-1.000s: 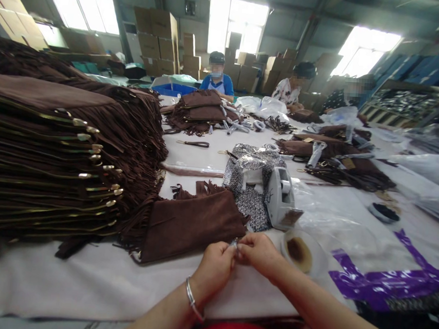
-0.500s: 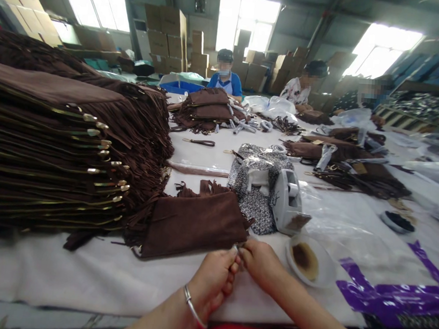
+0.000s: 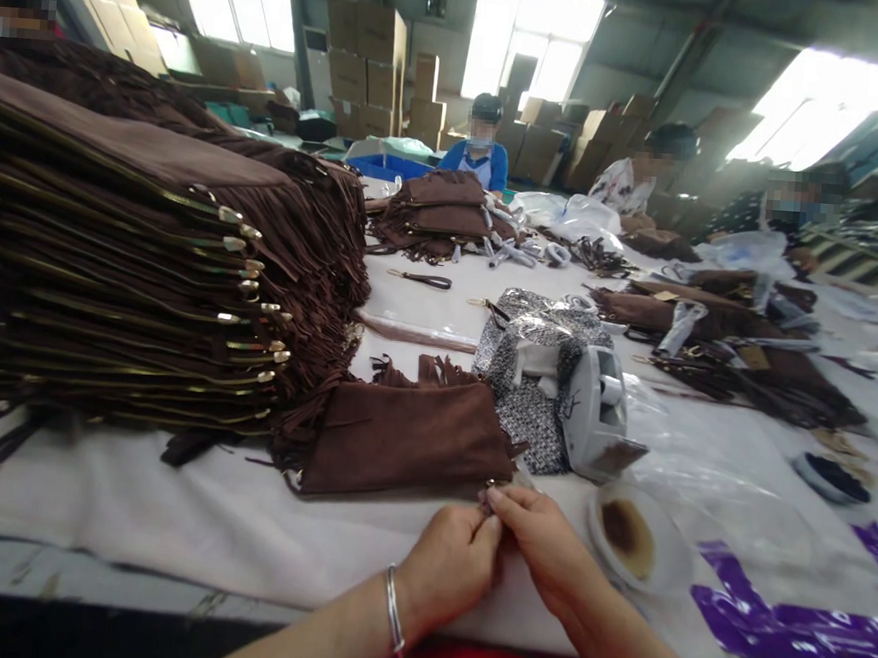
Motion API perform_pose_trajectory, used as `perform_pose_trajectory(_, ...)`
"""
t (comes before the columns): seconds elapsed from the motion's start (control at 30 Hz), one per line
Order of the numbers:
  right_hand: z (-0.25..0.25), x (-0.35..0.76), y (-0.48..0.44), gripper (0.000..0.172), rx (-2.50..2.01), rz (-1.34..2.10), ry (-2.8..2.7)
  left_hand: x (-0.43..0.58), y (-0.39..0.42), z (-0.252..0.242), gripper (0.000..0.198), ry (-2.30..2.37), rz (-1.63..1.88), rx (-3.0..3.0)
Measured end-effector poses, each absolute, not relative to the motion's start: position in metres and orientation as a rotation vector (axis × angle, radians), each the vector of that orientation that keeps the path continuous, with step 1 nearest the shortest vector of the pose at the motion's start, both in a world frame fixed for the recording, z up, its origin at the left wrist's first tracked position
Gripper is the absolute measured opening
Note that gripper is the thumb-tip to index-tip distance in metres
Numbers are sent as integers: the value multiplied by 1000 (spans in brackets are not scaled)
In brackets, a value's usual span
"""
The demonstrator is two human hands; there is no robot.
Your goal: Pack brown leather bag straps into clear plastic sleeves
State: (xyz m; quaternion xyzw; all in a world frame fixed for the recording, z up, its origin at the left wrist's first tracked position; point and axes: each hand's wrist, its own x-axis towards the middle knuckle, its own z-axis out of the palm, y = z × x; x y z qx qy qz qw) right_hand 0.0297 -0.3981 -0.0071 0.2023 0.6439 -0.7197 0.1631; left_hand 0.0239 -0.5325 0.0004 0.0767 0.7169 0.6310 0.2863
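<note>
A brown fringed pouch (image 3: 408, 437) lies flat on the white-covered table in front of me, its fringe pointing away. At its near right corner both hands meet, fingertips touching. My right hand (image 3: 541, 537) is closed in a pinch on a small metal fitting (image 3: 489, 484) at that corner. Just left of it, my left hand (image 3: 453, 561) is closed, thumb and forefinger at the same spot; what it grips is hidden by its fingers. A metal ring (image 3: 293, 479) shows at the pouch's left corner.
Left stands a tall stack of brown zipped pouches (image 3: 112, 276). A tape dispenser (image 3: 595, 410) sits by a black-and-white woven piece (image 3: 529, 426). A bowl (image 3: 664, 545) and purple plastic (image 3: 794, 635) are at right. Co-workers sit across the table, near more pouches (image 3: 440, 204).
The view has shifted, so the scene sits farther right. My left hand has turned, its back now more visible. Both hands stay at the pouch's corner.
</note>
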Motion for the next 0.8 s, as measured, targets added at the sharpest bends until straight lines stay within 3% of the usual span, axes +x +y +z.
perform_pose_trajectory(0.2, -3, 31, -393, 44, 647, -2208, 1561, 18, -543, -3, 30, 1780, 1750, -291)
perform_pose_trajectory(0.8, -5, 38, -395, 45, 560, -2070, 1725, 13, -523, -12, 25, 1701, 1959, -288)
